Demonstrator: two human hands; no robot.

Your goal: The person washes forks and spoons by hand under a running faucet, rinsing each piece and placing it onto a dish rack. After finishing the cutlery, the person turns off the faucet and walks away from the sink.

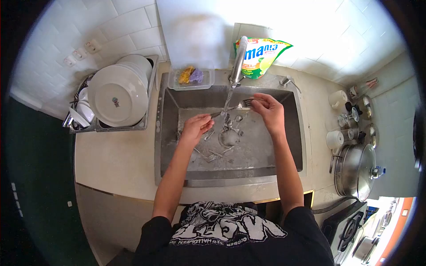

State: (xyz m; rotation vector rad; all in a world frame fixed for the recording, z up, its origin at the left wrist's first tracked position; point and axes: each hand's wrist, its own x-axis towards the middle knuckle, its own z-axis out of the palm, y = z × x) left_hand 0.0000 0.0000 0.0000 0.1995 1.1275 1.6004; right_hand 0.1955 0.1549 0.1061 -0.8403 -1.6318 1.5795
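Water (229, 96) runs from a curved metal faucet (240, 60) at the far edge of a steel sink (290, 119), falling between the person's two hands. The right hand (268, 111) holds a fork (245, 103) in a narrow pinch, with the fork's head at the fingertips, just right of the stream and above the sink floor. The left hand (196, 128) is left of the stream, its fingers bent and close together; a thin piece of metal shows at its fingertips, but whether it is that same fork's handle one cannot tell. Below, loose cutlery (214, 156) lies scattered on the wet sink floor, some of it around a round metal piece (228, 138) near the middle.

At the sink's far left corner sits a clear plastic container (205, 84) with a yellow scrubber (185, 74) and a purple scrubber (196, 76) side by side in it. A green and yellow pouch (262, 57) stands behind the faucet, slightly to its right. On the desk (113, 157) to the left, a metal rack (126, 129) carries large white plates (116, 99), tilted up. Along the right side are white mugs (334, 140), glasses and, nearer, a large lidded pot (348, 173).
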